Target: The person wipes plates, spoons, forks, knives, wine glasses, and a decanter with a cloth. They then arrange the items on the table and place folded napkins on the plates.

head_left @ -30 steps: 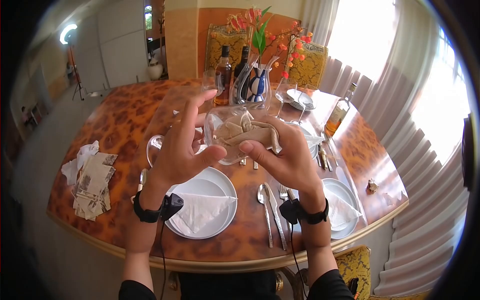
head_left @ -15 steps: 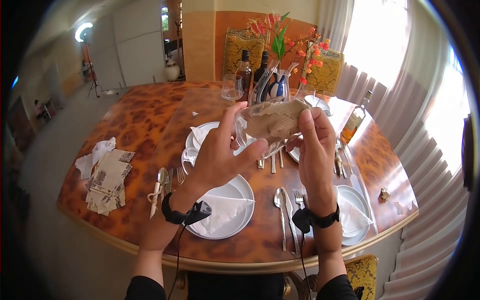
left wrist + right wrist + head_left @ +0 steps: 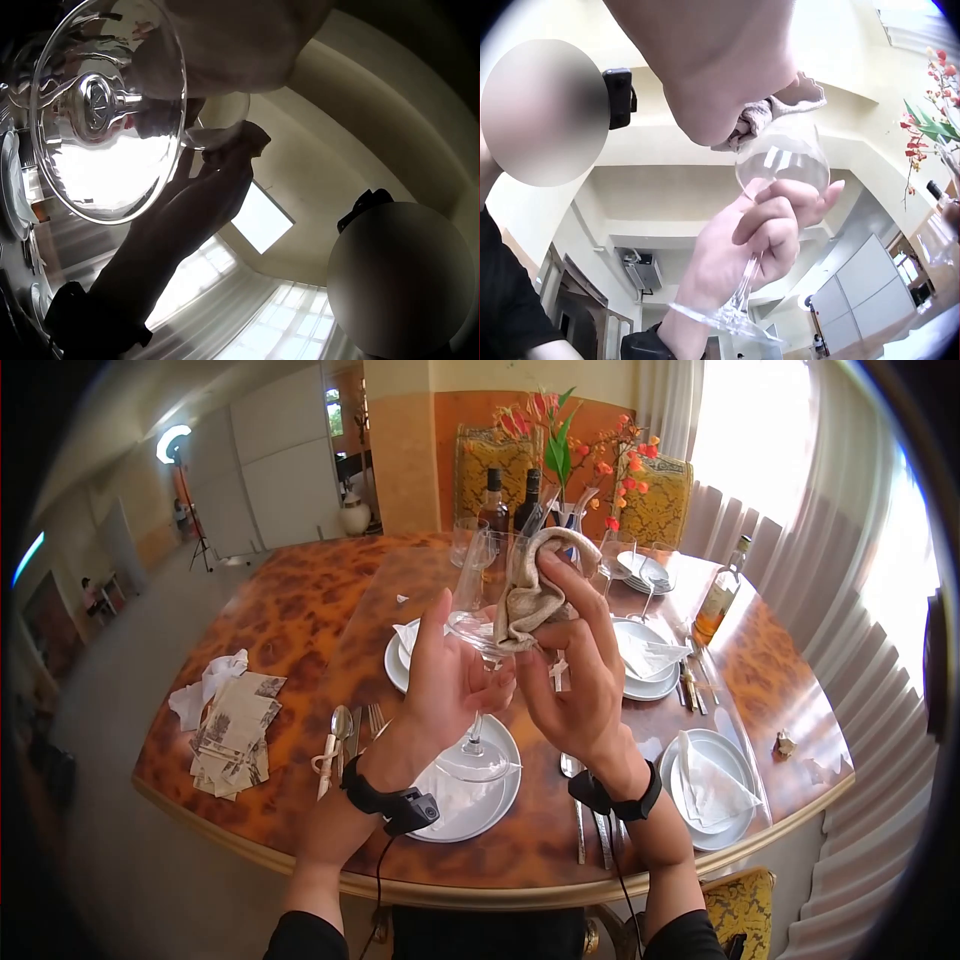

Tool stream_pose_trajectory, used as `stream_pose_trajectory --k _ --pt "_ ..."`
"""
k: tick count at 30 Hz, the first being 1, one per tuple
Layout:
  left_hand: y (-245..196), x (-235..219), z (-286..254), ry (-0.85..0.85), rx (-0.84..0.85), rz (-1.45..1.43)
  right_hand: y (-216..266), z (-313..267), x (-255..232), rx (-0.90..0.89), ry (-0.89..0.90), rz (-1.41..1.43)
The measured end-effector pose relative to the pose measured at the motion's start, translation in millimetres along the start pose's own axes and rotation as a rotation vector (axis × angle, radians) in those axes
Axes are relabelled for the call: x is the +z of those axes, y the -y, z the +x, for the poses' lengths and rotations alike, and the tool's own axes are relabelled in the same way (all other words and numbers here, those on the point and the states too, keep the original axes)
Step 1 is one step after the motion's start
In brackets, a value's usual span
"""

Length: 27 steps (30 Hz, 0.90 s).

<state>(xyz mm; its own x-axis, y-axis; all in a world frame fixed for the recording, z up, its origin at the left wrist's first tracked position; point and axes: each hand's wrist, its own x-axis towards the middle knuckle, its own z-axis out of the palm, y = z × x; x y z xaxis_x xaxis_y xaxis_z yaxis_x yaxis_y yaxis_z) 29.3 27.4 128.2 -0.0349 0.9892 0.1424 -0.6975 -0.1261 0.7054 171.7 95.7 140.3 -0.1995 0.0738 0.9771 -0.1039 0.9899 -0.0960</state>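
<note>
A clear stemmed glass is held up over the near plate, bowl uppermost and foot below. My left hand has its fingers curled round the lower bowl and stem, as the right wrist view shows with the glass bowl tilted. My right hand grips a crumpled beige cloth against the bowl's rim side. In the left wrist view the round glass foot fills the near left, with the right hand and cloth beyond it. How far the cloth reaches into the bowl is unclear.
Below the hands lies a white plate with cutlery on both sides. More plates, glasses, dark bottles and a flower vase stand farther back. An amber bottle is at the right, printed napkins at the left.
The glass has turned from lying sideways between the hands to bowl-up, its foot now showing below. The right hand and cloth have shifted left and up along the bowl.
</note>
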Motion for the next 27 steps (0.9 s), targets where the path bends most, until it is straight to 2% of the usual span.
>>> stream_pose_trajectory --k 1,4,5,7,8,9,11,13,15,16,17,19,21,23,25,27 --pt "0.1 -5.1 1.8 -0.001 0.001 0.008 -3.5 0.0 3.8 -0.121 0.005 -0.062" --pt "-4.4 -16.4 4.9 -0.035 0.114 0.005 -1.1 -2.8 4.1 -0.203 0.066 -0.107" --pt "-7.6 -17.1 4.4 -0.053 0.138 0.004 -1.6 -5.1 7.3 -0.134 0.045 -0.095" --pt "-17.4 -13.0 -2.0 0.123 0.105 -0.001 -1.4 -10.2 11.5 -0.06 0.019 -0.083" --pt "-18.3 -6.1 -5.4 -0.013 0.1 0.039 -0.8 -11.8 13.2 0.002 -0.026 -0.003" --pt "-17.2 -4.8 -4.7 -0.012 0.098 0.043 -1.4 -13.3 15.3 0.062 -0.07 0.078" --pt "-12.8 -4.0 -4.9 0.007 0.077 0.197 -5.3 -18.5 19.7 0.031 -0.082 0.093" --pt "-1.2 -2.0 -2.1 0.078 0.056 0.195 3.9 -22.1 20.8 0.3 -0.178 0.357" --pt "14.0 9.1 -3.1 -0.149 0.242 0.265 3.7 -19.2 13.8 0.32 -0.119 0.308" --pt "16.4 0.0 -3.1 -0.071 0.262 0.307 6.5 -17.4 12.2 0.379 -0.1 0.267" --pt "18.2 1.3 -2.7 -0.071 0.26 0.307 7.5 -16.4 11.6 0.436 -0.082 0.228" --pt "19.0 5.7 -2.2 -0.131 0.304 0.4 -2.5 -19.6 10.7 0.43 -0.089 0.196" --pt "14.6 -2.9 1.4 -0.146 0.351 0.488 -5.2 -19.6 10.6 0.268 -0.069 0.169" --pt "13.4 -5.5 3.0 -0.158 0.399 0.574 0.9 -14.5 8.8 0.223 -0.051 0.088" --pt "12.6 3.5 0.4 -0.054 0.511 0.647 6.0 -7.0 7.3 0.016 -0.035 -0.032" --pt "12.9 8.3 -6.0 0.012 0.549 0.559 8.4 -6.3 6.1 0.036 -0.026 0.0"
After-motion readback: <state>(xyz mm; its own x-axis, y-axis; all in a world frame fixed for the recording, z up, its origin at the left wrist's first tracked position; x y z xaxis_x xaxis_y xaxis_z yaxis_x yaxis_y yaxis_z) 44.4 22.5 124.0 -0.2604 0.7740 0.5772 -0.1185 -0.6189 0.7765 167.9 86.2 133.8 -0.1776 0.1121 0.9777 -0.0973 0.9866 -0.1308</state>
